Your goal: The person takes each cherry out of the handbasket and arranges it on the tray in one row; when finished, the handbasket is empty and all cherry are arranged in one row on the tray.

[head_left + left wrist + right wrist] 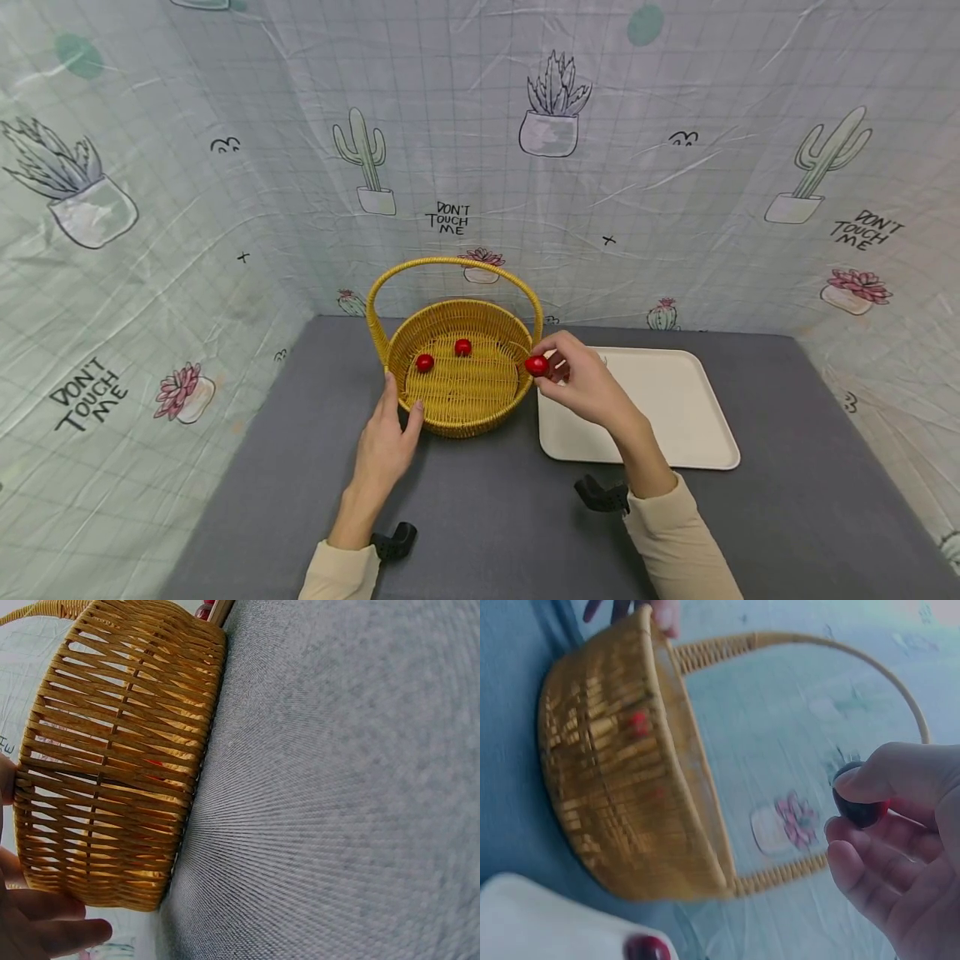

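A round yellow wicker basket (462, 427) with a tall hoop handle holds two cherries, one red cherry (424, 362) at the left and another cherry (462, 347) farther back. My left hand (385, 446) holds the basket's near-left rim, thumb at the edge and fingers along the outer wall. Over the right rim, my right hand (588, 383) pinches a dark red cherry (861, 806) between thumb and fingertips. A cherry (646, 947) lies on the cream tray (660, 400); in the head view it is largely hidden behind the right hand.
The tray stands right of the basket on the grey tabletop (480, 517). Behind the table hangs a cloth with printed cacti (555, 200), and it also runs along both sides. A black wrist mount (600, 493) sticks out from the right forearm.
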{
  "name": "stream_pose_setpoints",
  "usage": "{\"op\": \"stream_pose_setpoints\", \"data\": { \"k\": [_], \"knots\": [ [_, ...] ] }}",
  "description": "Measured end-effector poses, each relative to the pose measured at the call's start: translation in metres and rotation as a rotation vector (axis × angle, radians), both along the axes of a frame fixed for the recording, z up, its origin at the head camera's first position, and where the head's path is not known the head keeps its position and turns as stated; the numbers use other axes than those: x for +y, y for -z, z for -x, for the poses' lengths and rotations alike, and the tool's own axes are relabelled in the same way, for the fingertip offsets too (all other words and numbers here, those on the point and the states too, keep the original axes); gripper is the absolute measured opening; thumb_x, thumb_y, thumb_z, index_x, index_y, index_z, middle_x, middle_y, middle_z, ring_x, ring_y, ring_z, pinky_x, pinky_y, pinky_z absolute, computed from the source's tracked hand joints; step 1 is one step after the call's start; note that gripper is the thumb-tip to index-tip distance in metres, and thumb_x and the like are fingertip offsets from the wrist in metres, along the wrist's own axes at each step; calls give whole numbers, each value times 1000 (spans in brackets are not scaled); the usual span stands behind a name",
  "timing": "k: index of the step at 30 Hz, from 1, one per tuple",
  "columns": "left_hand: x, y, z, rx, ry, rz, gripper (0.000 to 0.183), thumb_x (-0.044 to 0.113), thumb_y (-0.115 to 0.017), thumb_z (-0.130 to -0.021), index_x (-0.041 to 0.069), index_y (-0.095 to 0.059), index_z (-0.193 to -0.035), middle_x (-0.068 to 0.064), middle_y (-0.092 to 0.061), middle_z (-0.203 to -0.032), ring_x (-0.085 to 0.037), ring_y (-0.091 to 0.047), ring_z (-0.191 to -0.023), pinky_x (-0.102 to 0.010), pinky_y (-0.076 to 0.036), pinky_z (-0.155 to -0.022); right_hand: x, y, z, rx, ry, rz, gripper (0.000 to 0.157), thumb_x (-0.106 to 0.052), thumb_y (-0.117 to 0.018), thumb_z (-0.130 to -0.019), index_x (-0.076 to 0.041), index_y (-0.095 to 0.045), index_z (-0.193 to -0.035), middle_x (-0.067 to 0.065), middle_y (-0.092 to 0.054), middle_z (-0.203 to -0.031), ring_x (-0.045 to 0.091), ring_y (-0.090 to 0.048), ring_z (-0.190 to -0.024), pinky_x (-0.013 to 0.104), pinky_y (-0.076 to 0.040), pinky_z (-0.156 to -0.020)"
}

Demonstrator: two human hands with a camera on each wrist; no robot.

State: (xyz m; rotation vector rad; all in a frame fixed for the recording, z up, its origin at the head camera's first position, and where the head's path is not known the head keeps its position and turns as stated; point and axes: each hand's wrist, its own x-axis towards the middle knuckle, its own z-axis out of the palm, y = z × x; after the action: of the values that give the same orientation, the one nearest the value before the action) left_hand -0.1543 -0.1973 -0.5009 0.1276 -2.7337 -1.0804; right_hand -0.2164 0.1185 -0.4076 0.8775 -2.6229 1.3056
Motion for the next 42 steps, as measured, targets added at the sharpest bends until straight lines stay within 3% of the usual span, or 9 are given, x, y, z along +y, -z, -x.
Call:
{"op": "stream_pose_setpoints", "data": {
  "k": [8, 18, 23, 31, 42],
  "knots": [
    [-1, -2, 0, -3, -6, 2, 79, 51, -45, -104, 13, -10, -163, -17, -31, -163, -43, -44, -140, -59, -41, -109, 39, 10, 3, 4, 184, -3, 34, -4, -74, -86, -6, -62, -118, 11, -63, -112, 23, -68, -88, 40, -58, -77],
    [0, -1, 0, -1, -9, 4, 77, 43, -49, -104, 10, -11, -162, -19, -32, -162, -44, -46, -139, -60, -42, -108, 75, 31, 8, -84, 341, 3, 36, -4, -71, -88, -2, -60, -122, 16, -63, -118, 27, -66, -94, 21, -53, -74],
    [0, -1, 0, 0, -6, -1, 78, 44, -49, -104, 11, -11, -163, -18, -31, -163, -43, -46, -139, -60, -42, -108, 90, 46, 15, -106, 401, -31, 37, -5, -71, -88, 1, -60, -122, 20, -62, -118, 30, -66, -95, 20, -51, -75],
    [0, -1, -1, -9, -4, 0, 79, 52, -44, -104, 12, -9, -163, -17, -31, -163, -44, -46, -139, -60, -42, -107, 105, 71, 30, -164, 442, -77, 37, -4, -69, -89, 6, -57, -122, 25, -56, -121, 33, -64, -95, 29, -50, -71],
    [0, 1, -1, -9, -3, 1, 80, 54, -43, -103, 12, -10, -163, -17, -31, -163, -43, -45, -140, -60, -41, -109, 116, 96, 45, -231, 460, -147, 38, -7, -71, -90, 4, -57, -123, 24, -59, -121, 27, -62, -88, 29, -49, -69]
  ]
}}
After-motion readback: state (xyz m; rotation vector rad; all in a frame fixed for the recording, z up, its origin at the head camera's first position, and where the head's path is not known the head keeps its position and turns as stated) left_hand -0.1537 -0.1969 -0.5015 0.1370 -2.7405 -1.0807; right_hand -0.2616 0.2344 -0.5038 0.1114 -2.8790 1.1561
